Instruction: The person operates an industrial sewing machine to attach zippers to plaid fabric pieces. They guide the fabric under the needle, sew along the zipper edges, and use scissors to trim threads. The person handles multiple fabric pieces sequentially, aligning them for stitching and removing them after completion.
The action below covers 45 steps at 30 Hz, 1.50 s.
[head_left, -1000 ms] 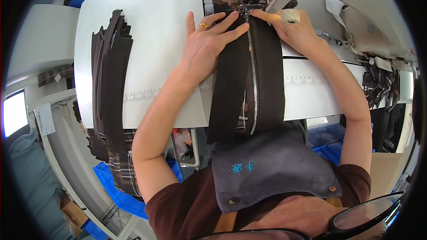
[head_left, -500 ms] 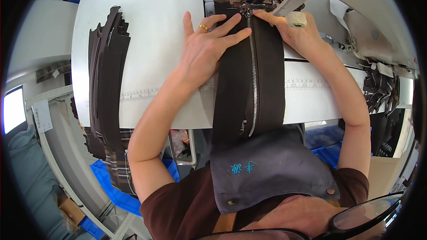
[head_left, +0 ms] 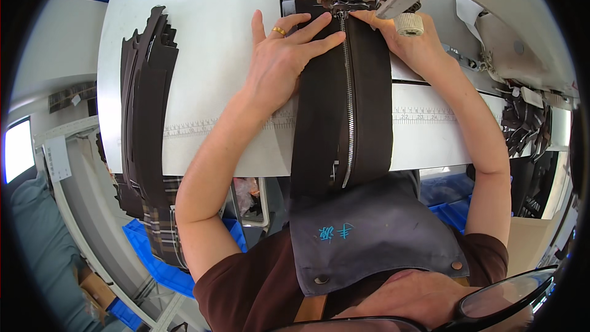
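Note:
At the top, a sewing machine's presser foot [head_left: 343,7] bears on a long dark brown fabric piece [head_left: 372,123], which has a silver metal zipper [head_left: 349,117] down its middle. My left hand [head_left: 279,61] rests on the fabric's left side with fingers spread, fingertips on the zipper and just left of the foot. My right hand [head_left: 415,52] is at the upper right of the piece, its index finger stretched to just beside the foot; its other fingers are partly hidden behind a cream knob [head_left: 409,23]. The fabric's near end drapes onto my grey apron [head_left: 381,233].
A stack of dark cut strips [head_left: 147,86] lies on the left of the white table [head_left: 209,12], over plaid fabric [head_left: 161,221]. Dark scraps [head_left: 522,117] heap at the far right. Blue bins [head_left: 160,264] and a tray [head_left: 261,203] sit below the table's front edge.
Both hands have shifted only slightly around the foot. The gap left of the zipper at the fabric's near end, which showed plaid a second ago, is now mostly closed over by dark fabric.

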Tool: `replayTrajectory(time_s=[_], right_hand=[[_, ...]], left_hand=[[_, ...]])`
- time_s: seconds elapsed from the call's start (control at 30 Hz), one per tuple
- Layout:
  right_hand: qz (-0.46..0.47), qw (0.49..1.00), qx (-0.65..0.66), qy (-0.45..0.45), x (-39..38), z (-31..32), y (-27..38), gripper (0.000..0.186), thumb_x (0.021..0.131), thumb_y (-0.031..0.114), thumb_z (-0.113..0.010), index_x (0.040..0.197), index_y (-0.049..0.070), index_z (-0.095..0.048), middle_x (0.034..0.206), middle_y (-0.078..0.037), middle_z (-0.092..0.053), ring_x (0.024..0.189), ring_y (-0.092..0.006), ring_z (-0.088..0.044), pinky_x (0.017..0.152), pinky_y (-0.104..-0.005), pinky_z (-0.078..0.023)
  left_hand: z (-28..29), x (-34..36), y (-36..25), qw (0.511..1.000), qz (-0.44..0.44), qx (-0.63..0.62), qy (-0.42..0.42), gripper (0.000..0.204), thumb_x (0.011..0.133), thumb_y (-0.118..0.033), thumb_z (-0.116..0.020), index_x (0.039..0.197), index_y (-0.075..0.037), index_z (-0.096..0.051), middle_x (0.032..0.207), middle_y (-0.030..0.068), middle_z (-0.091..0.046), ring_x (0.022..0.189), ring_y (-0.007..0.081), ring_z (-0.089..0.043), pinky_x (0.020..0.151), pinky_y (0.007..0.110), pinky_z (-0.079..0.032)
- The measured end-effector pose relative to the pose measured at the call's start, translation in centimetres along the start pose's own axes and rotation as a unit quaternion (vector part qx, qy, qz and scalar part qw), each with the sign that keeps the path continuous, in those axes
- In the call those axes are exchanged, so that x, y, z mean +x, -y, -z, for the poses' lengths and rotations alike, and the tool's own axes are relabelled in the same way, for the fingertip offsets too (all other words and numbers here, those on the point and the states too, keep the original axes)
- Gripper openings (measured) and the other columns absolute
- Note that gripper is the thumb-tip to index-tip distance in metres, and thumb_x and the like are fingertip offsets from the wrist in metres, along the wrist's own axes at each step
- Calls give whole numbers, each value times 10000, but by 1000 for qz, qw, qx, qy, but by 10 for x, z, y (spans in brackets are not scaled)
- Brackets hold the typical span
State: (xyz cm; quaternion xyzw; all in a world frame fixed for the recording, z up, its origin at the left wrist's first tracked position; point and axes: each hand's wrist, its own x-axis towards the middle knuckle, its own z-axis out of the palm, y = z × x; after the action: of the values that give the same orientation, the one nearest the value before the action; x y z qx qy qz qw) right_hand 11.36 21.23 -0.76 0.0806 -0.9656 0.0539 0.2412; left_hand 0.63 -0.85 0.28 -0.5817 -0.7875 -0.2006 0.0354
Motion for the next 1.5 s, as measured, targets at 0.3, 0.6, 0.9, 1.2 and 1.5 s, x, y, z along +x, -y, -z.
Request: replayTrajectory(time_s=[0.3,0.6,0.9,1.2,1.5], right_hand=[[-259,889,377,-20,2,26,1,81,852,118,-613,833,60,-666,597,21,-520,523,-113,-496,491,-275,-379],[-310,820,454,-157,10,32,1,296,791,283,-741,651,61,-604,573,50,-490,545,-32,-413,509,-218,-296],[-279,809,486,-174,8,33,5,266,830,288,-709,749,35,-686,627,13,-600,571,-43,-494,540,-199,-413],[-269,829,458,-173,7,31,1,286,836,308,-701,750,35,-689,594,18,-570,567,-40,-490,533,-196,-401],[-120,976,105,-150,-3,35,4,184,771,237,-728,817,63,-687,759,-6,-632,709,-145,-572,660,-291,-432]], left_hand=[[6,4,-3,1000,8,-11,15,408,848,-123,-478,1190,-280,-639,1324,17,-544,1213,253,-472,1088,592,-48],[5,3,-3,1000,11,-21,9,387,849,-138,-490,1179,-262,-648,1320,21,-547,1214,264,-471,1094,578,-47],[0,0,0,1000,-5,-7,0,409,850,-107,-464,1177,-272,-648,1315,24,-551,1206,251,-474,1074,606,-51],[1,-2,0,1000,-9,-3,-5,436,842,-77,-457,1182,-277,-642,1308,19,-557,1201,257,-476,1066,616,-63],[1,-5,-2,1000,-2,0,-7,456,815,-56,-508,1182,-292,-640,1307,11,-558,1195,251,-487,1068,616,-81]])
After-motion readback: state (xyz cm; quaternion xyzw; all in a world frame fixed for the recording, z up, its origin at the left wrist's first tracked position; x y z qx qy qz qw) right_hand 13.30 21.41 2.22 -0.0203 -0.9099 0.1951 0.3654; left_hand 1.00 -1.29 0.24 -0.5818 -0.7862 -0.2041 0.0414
